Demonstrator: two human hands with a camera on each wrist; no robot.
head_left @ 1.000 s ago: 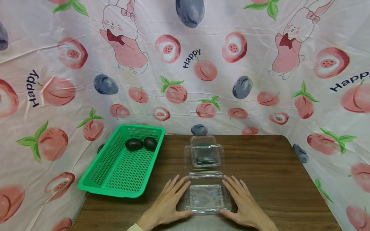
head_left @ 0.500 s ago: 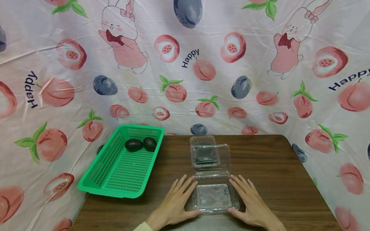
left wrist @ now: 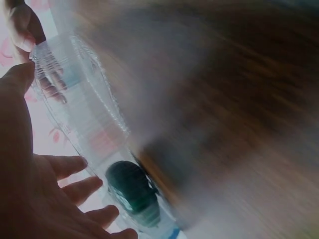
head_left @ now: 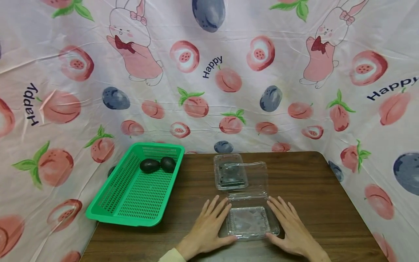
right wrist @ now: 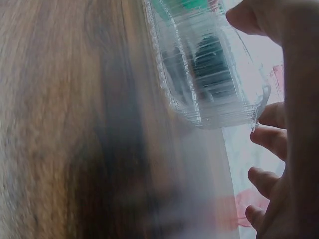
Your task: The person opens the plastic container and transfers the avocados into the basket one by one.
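Observation:
An open clear plastic clamshell (head_left: pixel 252 222) lies near the table's front edge, its lid (head_left: pixel 253 178) raised behind it. My left hand (head_left: pixel 209 227) lies flat on the table with straight fingers against the tray's left side. My right hand (head_left: pixel 291 230) lies flat against its right side. Nothing lies in the tray. Behind it stands a closed clear box (head_left: pixel 229 175) with a dark avocado inside. The blurred left wrist view shows the clear plastic (left wrist: pixel 84 114) and a dark avocado (left wrist: pixel 132 191). The right wrist view shows the ribbed plastic (right wrist: pixel 209 69) beside my fingers (right wrist: pixel 266 117).
A green slotted basket (head_left: pixel 131 203) sits at the table's left and overhangs its edge, with two dark avocados (head_left: pixel 149 165) at its far end. Printed cloth (head_left: pixel 209 91) hangs behind and on both sides. The brown wooden table (head_left: pixel 311 182) extends to the right.
Both hands and the open clamshell between them have slid to the right across the table. The closed box and the basket stay in place.

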